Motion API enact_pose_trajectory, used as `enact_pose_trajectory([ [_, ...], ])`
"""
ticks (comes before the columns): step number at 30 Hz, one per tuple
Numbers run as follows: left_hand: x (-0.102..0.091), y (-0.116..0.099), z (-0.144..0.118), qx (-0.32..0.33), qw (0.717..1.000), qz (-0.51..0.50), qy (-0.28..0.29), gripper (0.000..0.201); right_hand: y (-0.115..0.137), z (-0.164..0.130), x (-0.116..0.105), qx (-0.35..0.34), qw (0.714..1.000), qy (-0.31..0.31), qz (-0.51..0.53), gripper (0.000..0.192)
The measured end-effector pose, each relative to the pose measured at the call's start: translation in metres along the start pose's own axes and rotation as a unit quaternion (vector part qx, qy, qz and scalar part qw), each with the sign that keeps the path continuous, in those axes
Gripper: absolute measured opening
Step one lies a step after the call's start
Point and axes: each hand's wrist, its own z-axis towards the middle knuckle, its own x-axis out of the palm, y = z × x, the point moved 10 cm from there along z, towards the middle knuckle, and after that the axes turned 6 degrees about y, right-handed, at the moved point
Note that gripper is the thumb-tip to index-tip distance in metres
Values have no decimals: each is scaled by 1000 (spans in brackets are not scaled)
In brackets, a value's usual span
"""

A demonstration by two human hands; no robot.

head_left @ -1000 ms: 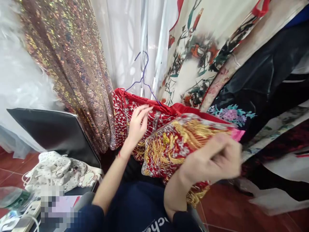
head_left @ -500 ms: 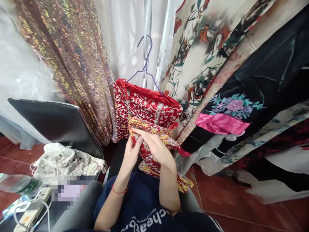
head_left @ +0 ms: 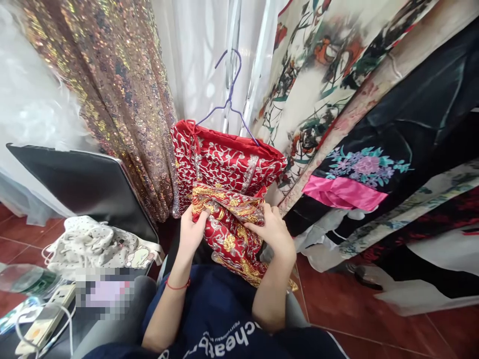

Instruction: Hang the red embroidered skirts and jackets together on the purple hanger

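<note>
A red garment (head_left: 224, 157) with silver and gold embroidery hangs in front of me on a purple wire hanger (head_left: 229, 102). Its lower part, an embroidered red and gold fold (head_left: 230, 234), spreads over my lap. My left hand (head_left: 192, 227) pinches the left edge of this fold, thumb on top. On the right, my right hand (head_left: 271, 227) grips the fold's other edge between thumb and fingers. The cloth stretches across the gap between both hands. The fingers under the cloth are partly hidden.
Left of me a black chair back (head_left: 82, 192) stands beside a sequined dress (head_left: 119, 99). A white dotted drawstring bag (head_left: 93, 244), a plastic bottle (head_left: 28, 279) and a power strip (head_left: 47, 319) lie nearby. Several garments hang at right, including a black embroidered one (head_left: 404, 114).
My hands were close together at the fold's left side. My right hand has moved right to its other edge, and the cloth is now spread wider between them.
</note>
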Motion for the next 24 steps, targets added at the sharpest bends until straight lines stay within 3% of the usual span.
enact_pose_trajectory([
  [2, 0, -6, 0, 9, 1000, 13, 7, 16, 3, 9, 2, -13, 1000, -16, -10, 49],
  [6, -5, -17, -1, 40, 997, 64, 30, 15, 15, 15, -4, -93, 994, -45, 34, 15],
  [9, -7, -21, -3, 55, 984, 156, 73, 14, 25, -2, -28, -199, 966, -83, 140, 22],
  [12, -20, -39, 1, 88, 955, 279, 40, 15, 34, -29, -58, -257, 938, -119, 200, 25],
  [14, -27, -69, 13, 138, 939, 316, 9, 18, 44, -42, -76, -275, 931, -130, 200, 20],
  [16, -25, -108, 31, 203, 934, 292, 28, 20, 60, -49, -92, -309, 920, -124, 206, 14],
  [18, -14, -147, 54, 247, 929, 259, 99, 22, 73, -48, -110, -354, 895, -116, 244, 12],
  [20, 0, -180, 74, 250, 915, 253, 190, 18, 83, -41, -128, -400, 861, -99, 299, 16],
  [24, 27, -236, 83, 249, 849, 328, 332, 14, 104, -19, -160, -498, 793, -65, 344, 19],
])
